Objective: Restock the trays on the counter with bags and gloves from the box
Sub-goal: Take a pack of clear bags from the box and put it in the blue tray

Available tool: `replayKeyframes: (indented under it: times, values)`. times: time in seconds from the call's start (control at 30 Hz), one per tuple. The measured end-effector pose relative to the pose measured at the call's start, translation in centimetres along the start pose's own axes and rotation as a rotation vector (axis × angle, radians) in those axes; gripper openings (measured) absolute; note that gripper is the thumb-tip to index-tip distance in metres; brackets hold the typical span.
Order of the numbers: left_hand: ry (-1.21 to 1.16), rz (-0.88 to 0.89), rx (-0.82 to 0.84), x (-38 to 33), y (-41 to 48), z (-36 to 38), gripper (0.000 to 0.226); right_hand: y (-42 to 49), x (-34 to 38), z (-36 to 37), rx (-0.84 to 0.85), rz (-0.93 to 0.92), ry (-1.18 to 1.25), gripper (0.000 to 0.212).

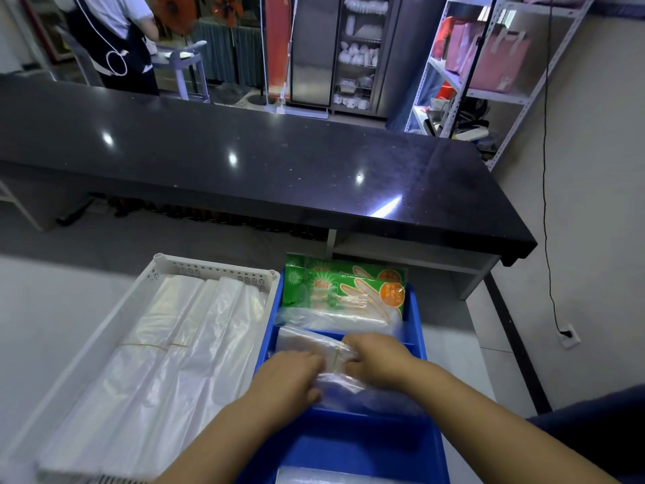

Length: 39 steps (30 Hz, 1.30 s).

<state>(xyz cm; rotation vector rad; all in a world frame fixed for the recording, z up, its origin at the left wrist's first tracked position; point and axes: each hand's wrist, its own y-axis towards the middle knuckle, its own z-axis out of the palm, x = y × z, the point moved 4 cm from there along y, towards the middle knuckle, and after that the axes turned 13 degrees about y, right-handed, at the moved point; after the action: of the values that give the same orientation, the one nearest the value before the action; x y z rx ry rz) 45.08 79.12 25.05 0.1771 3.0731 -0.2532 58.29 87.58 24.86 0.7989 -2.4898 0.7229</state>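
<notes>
Lying on the pale bench (52, 326), the white perforated plastic tray (209, 269) at left holds stacked translucent bags (167, 347), its near end blurred and cut off. Just beside it, the blue divided plastic bin (415, 330) carries green glove packets (343, 291) in its far compartment. In the middle compartment the left hand (291, 377) and right hand (375, 358) both pinch a rubber-banded bundle of clear bags (314, 344), fingertips hidden in plastic.

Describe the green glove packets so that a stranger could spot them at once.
Find the blue plastic divided tray right of the white perforated plastic tray. In its far compartment stand the green printed glove packets. Everything else nearby is clear or white plastic film.
</notes>
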Motion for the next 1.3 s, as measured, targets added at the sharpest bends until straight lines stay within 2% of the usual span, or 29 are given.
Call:
replayKeyframes:
  times: [0.13,0.23,0.33,0.43,0.53,0.6,0.63,0.73,0.83,1.03,1.17,1.3]
  values:
    - [0.048,0.002,0.06,-0.2,0.1,0.5,0.017,-0.2,0.0,-0.6,-0.005,-0.052,-0.028,0.007]
    - [0.137,0.088,0.002,-0.5,0.0,-0.1,0.02,-0.3,0.2,-1.5,0.026,-0.078,-0.077,0.011]
    - [0.217,0.179,-0.123,-0.9,-0.1,-1.2,0.014,0.0,0.5,-2.3,0.074,-0.075,-0.082,0.008]
    - [0.227,0.124,-0.085,-0.8,-0.2,-0.9,0.021,-0.1,0.5,-1.8,0.139,-0.048,-0.101,0.017]
    - [0.279,0.115,-0.043,-0.8,-0.4,-1.0,0.014,-0.6,0.1,-1.1,0.063,-0.069,-0.139,0.029]
    - [0.288,0.129,-0.102,-1.0,-0.5,-1.6,0.025,-1.1,-0.1,-1.6,-0.043,-0.111,-0.156,0.039]
    - [0.28,0.11,-0.174,-0.9,-0.4,-1.6,0.027,-1.3,-0.2,-1.9,-0.101,-0.137,-0.159,0.038]
    - [0.207,0.022,-0.232,-0.4,-0.2,-1.4,0.04,-2.1,-0.3,-2.1,-0.209,-0.221,-0.186,0.029]
    - [0.221,0.058,-0.229,-0.4,0.2,-1.2,0.06,-2.4,-0.6,-1.1,-0.194,-0.218,-0.238,0.033]
    - [0.217,0.064,-0.076,-0.4,0.9,0.1,0.046,-3.3,-1.0,0.0,-0.146,-0.161,-0.113,0.035]
    - [0.165,0.057,-0.095,0.1,1.1,-0.5,0.055,-4.2,-2.0,-1.1,-0.299,-0.171,-0.043,0.035]
    - [0.164,0.061,-0.133,0.3,0.9,-0.9,0.045,-4.9,-2.4,-0.4,-0.228,-0.178,-0.127,0.034]
